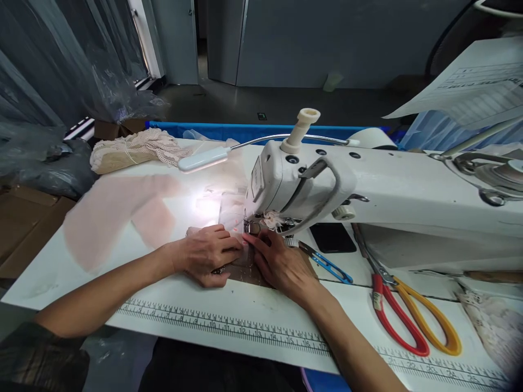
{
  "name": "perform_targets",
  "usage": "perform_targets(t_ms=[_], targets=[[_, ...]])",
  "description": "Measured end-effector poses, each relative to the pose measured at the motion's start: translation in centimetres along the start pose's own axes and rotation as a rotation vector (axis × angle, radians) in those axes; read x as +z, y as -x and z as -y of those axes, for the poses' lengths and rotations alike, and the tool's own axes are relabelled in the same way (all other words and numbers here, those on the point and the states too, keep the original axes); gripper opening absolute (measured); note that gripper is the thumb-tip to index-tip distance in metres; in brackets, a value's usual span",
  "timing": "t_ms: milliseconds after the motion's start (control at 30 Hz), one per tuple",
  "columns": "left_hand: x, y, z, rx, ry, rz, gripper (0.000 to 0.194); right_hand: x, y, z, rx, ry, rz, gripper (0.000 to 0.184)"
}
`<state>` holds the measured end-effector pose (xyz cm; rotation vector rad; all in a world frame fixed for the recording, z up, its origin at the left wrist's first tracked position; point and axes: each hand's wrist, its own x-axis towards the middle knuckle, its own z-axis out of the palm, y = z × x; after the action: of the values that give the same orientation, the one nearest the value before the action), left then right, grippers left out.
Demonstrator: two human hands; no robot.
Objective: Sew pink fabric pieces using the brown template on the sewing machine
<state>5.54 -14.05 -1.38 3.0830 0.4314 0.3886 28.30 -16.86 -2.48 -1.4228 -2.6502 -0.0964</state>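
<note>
A sheer pale pink fabric point(232, 213) lies under the needle area of a white sewing machine point(300, 179). My left hand point(210, 253) is closed on its near part, left of the presser foot point(252, 227), with curled fingers and the palm down. Close by on the right, my right hand point(280, 261) rests with its fingers spread, the fingertips touching the fabric beside the foot. The machine head partly covers the needle and the right fingertips. A bright lamp point(204, 159) glares on the cloth.
Blue thread snips point(327, 264), a black phone-like slab point(333, 238) and red-and-yellow scissors point(402, 310) lie to the right. More sheer pink fabric point(110, 218) and a lace bundle point(134, 149) lie left. A printed ruler point(229, 326) runs along the front edge.
</note>
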Motion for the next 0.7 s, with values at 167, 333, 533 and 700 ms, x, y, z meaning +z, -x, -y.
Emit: perform_targets(t_ms=[167,333,533,700], targets=[[0.4,-0.3,0.0,-0.035,-0.051,0.001,0.03,0.3,0.5,-0.2,-0.064,-0.111,-0.044,0.041],[0.4,-0.7,0.7,-0.04,-0.056,0.005,0.032,0.6,0.2,-0.2,-0.016,-0.1,-0.024,0.041],[0.5,-1.0,1.3,-0.059,-0.029,-0.004,0.034,0.1,0.4,-0.1,-0.007,-0.135,-0.044,0.039],[0.7,-0.8,1.5,-0.083,0.003,-0.044,0.036,0.1,0.6,-0.2,-0.034,-0.177,-0.06,0.037]])
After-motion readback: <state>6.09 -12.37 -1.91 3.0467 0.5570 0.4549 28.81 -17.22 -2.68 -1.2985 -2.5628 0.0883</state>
